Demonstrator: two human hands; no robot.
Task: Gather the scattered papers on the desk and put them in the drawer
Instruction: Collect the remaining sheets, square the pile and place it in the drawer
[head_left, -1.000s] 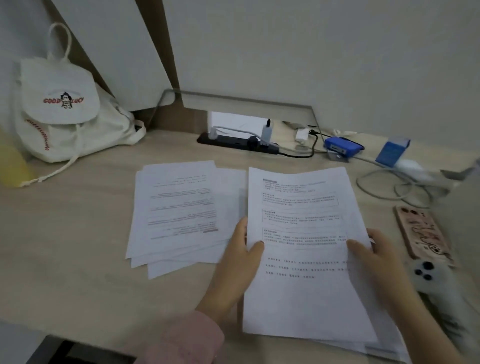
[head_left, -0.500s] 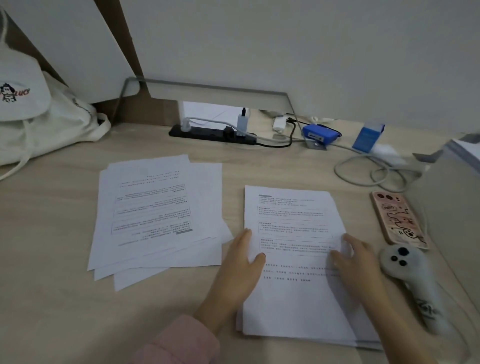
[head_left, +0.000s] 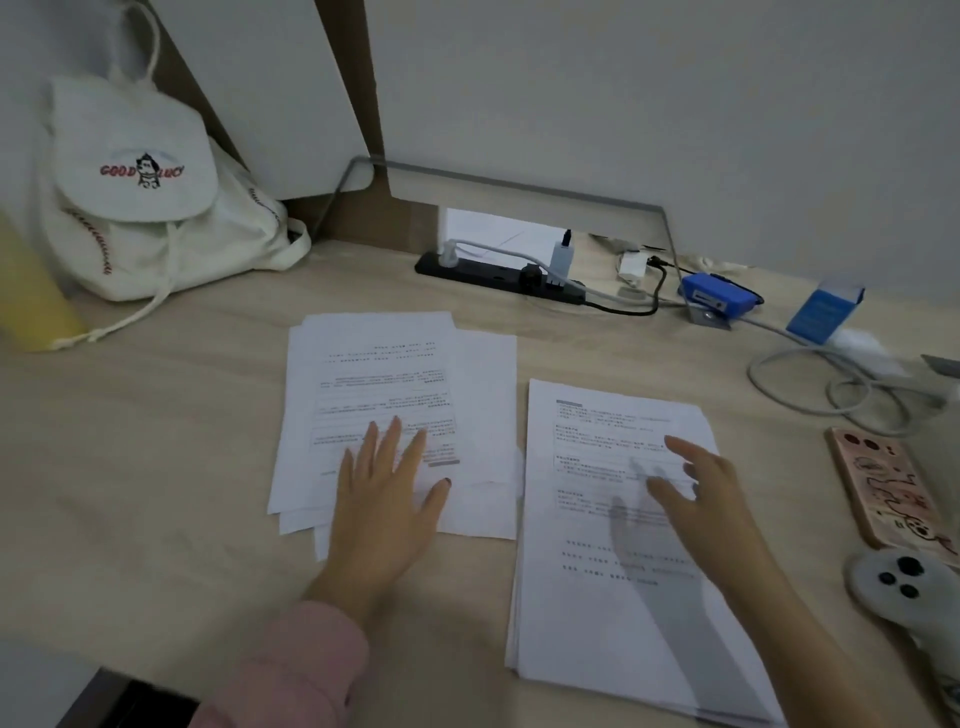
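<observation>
Two lots of white printed papers lie on the wooden desk (head_left: 156, 467). A squared stack (head_left: 597, 613) sits at the front right. A looser, fanned pile (head_left: 384, 374) lies left of it, its print upside down to me. My left hand (head_left: 387, 499) rests flat on the near part of the fanned pile, fingers spread. My right hand (head_left: 701, 493) hovers just above the squared stack with fingers apart, holding nothing, and casts a shadow on the sheet. No drawer is in view.
A white drawstring backpack (head_left: 140, 197) leans at the back left beside a yellow object (head_left: 31, 306). A black power strip (head_left: 498, 275), a blue device (head_left: 719, 299), a blue box (head_left: 823, 312) and cables (head_left: 810, 384) line the back. A pink phone (head_left: 883, 488) and white controller (head_left: 904, 587) lie right.
My left hand left the squared stack's edge and moved left onto the fanned pile. My right hand lifted off the stack, which now lies flat on the desk.
</observation>
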